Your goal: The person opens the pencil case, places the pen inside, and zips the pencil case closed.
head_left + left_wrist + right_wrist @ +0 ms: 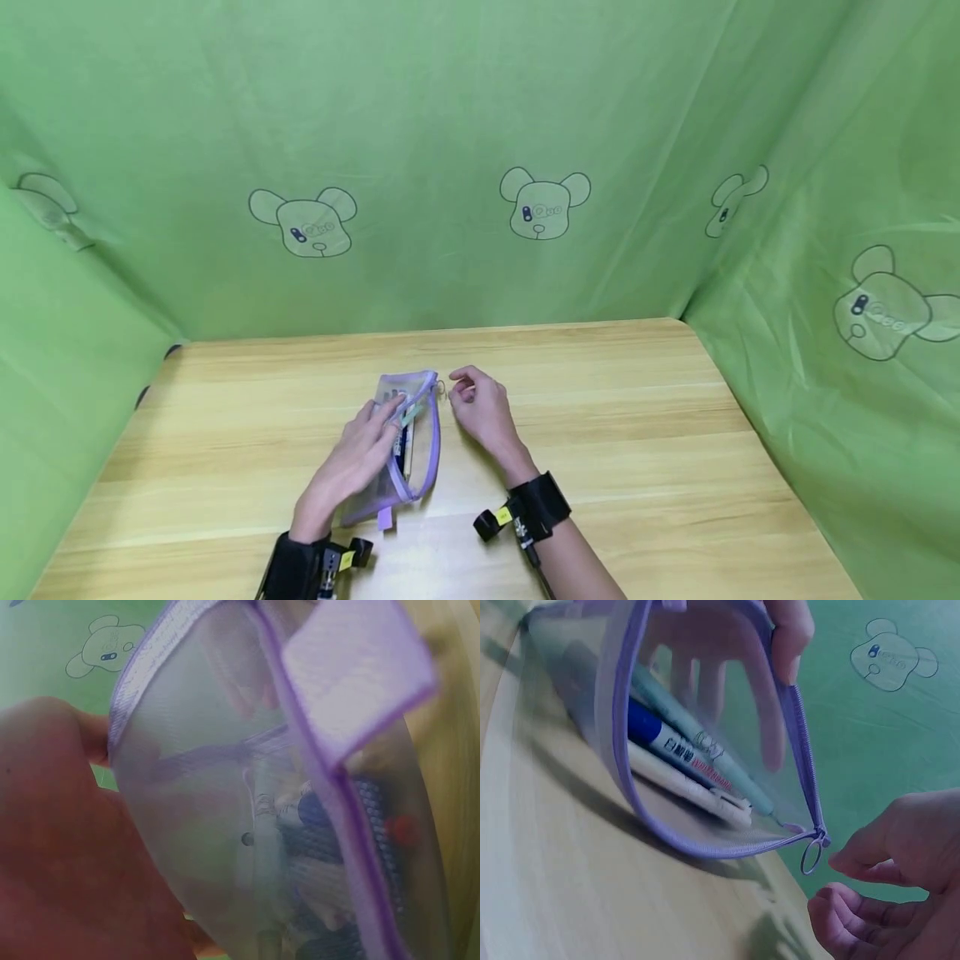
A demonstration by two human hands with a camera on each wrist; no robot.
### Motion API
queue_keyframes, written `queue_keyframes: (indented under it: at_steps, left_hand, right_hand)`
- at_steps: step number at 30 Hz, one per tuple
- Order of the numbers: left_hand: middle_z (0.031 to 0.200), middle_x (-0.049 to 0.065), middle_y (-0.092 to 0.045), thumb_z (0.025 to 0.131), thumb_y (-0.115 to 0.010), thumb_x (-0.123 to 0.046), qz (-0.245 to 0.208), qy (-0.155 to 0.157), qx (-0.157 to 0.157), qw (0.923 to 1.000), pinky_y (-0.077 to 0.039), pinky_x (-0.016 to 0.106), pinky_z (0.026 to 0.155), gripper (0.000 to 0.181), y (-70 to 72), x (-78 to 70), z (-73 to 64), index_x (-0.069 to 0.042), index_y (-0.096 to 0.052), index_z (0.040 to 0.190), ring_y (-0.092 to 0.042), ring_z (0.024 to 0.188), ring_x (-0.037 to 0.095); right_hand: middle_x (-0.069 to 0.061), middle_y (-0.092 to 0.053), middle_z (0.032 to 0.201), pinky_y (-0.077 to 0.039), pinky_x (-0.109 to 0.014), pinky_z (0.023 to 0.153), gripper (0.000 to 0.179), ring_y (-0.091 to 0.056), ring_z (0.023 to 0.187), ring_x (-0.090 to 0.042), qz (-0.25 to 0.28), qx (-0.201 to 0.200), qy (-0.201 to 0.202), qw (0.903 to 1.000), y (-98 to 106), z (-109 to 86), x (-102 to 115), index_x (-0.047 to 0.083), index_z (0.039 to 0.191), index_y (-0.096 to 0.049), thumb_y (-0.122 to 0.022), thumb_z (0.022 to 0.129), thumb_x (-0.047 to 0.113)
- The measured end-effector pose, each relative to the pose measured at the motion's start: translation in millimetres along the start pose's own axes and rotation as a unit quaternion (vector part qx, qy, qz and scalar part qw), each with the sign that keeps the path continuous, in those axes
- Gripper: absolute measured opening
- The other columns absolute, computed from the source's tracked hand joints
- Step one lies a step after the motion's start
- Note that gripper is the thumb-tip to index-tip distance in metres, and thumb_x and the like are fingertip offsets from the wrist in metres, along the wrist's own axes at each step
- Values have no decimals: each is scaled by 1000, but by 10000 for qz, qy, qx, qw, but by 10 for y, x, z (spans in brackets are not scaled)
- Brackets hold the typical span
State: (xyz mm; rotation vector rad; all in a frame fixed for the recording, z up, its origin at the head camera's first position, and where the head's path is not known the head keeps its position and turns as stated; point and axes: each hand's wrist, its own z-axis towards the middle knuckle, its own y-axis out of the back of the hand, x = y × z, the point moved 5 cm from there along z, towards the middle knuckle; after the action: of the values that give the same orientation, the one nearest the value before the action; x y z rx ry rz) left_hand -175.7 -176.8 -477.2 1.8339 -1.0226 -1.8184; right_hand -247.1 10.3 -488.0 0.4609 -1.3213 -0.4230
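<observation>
A see-through mesh pencil pouch (433, 458) with purple edging lies on the table, its zipped mouth gaping to the right. My left hand (358, 454) grips the pouch's upper edge, thumb at the zipper and fingers showing through the mesh. Inside are a pale green pen (731, 776), a whiteboard marker (679, 746) with a blue end, and a white pen (686, 787). Just right of the zipper's end, my right hand (483, 410) hovers beside the ring pull (803, 861). Its thumb and loosely bent fingers stand apart, holding nothing.
The wood-grain table (600, 400) stretches out around the pouch. Green cloth (427, 100) with bear-face prints closes off the back and both sides. A small purple tab (386, 518) sticks out from the pouch's near end.
</observation>
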Motion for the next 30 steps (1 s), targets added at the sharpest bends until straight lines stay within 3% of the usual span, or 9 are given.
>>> queue_keyframes:
  at_steps: [6,13,20,24,27,30]
  left_hand:
    - [155,36,-13,104,-37,-45,421,-33,-193,9989,-21,84,93,58,-51,-41,16,-17,-33,155,-20,134,60]
    - [157,35,-9,98,-25,-67,869,314,-104,9957,-22,82,96,75,-158,-120,19,-18,-38,153,-19,135,59]
    - [157,34,-11,105,-30,-50,990,383,-220,9941,-25,81,95,56,-166,-133,0,-20,-43,151,-21,135,56]
    - [157,33,-13,105,-35,-47,1090,391,-343,9927,-24,81,95,55,-126,-133,3,-18,-41,152,-20,136,56]
    - [157,32,-17,104,-39,-43,1166,263,-426,9919,-23,81,97,55,-46,-160,79,-15,-42,151,-22,136,55]
    - [154,31,-27,104,-43,-35,1190,-145,-480,9916,-24,77,101,51,27,-235,258,-9,-46,148,-26,136,53]
  right_hand:
    - [-13,-68,105,-59,-30,72,31,-64,83,-19,-298,340,-20,9990,-88,65,-64,4,115,-70,-72,85,9]
    - [-9,-71,102,-59,-30,74,29,-66,86,-19,-584,463,28,9972,-142,97,-140,4,113,-71,-73,85,7]
    - [-8,-70,92,-58,-30,71,25,-64,80,-18,-679,270,146,9972,-161,124,-178,3,106,-73,-76,81,7]
    - [-9,-67,89,-56,-29,67,24,-60,75,-16,-854,297,300,9954,-159,83,-174,2,104,-73,-77,81,9]
    - [-7,-66,86,-56,-28,66,18,-59,73,-13,-974,239,464,9939,-129,63,-166,4,99,-75,-76,82,10]
    - [-3,-64,82,-56,-27,65,10,-59,71,-12,-1036,54,550,9931,-59,59,-172,7,91,-75,-76,82,9]
